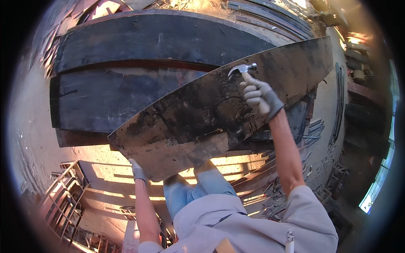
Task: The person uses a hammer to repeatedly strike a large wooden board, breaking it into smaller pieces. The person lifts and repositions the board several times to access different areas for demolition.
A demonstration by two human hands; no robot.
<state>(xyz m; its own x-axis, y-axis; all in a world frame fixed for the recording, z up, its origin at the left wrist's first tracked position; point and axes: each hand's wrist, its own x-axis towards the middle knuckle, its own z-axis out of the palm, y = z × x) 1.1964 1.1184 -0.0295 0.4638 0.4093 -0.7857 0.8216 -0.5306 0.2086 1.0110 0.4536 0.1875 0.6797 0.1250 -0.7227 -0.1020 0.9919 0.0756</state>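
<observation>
A long, dirt-caked panel (198, 114) slants across the middle of the frame, a claw hammer (245, 75) above it.
The panel should be stiff but awkward, probably heavy enough to want both hands, best taken by its long edges; grit may make it slip, and the frayed lower edge could splinter. It is thin, blackish with tan-brown patches, curved along its upper edge, and overlaps darker panels (139, 44) at upper left. The hammer, right of centre, likely feels head-heavy and is best held low on its pale handle; its head is shiny metal. The gloved right hand (258, 95) is wrapped round that handle. The gloved left hand (137, 170) is at the panel's lower-left edge, fingers mostly hidden; I cannot tell whether they pinch it.
</observation>
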